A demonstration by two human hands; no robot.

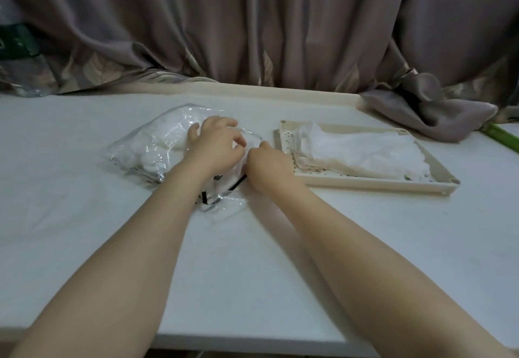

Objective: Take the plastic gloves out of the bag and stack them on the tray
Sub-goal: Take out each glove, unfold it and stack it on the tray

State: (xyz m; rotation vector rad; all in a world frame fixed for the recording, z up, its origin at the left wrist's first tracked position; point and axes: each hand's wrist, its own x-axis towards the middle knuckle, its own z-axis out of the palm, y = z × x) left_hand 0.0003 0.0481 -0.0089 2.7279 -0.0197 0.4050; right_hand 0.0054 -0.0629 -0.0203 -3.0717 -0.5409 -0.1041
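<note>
A clear plastic bag [157,147] full of whitish plastic gloves lies on the white table left of centre, its open mouth toward the right. My left hand [216,144] rests on top of the bag with fingers curled, pinching the thin film near the mouth. My right hand [266,166] sits just right of it at the bag's opening, fingers curled down and hidden behind its back; what they grip I cannot make out. A beige tray [365,182] stands to the right with a stack of translucent gloves [362,150] lying on it.
The white table [84,231] runs up to a grey curtain [252,20] at the back. A bunched curtain fold [427,113] lies on the table behind the tray. A green strip [502,137] shows at the far right edge, a dark green item [16,40] at far left.
</note>
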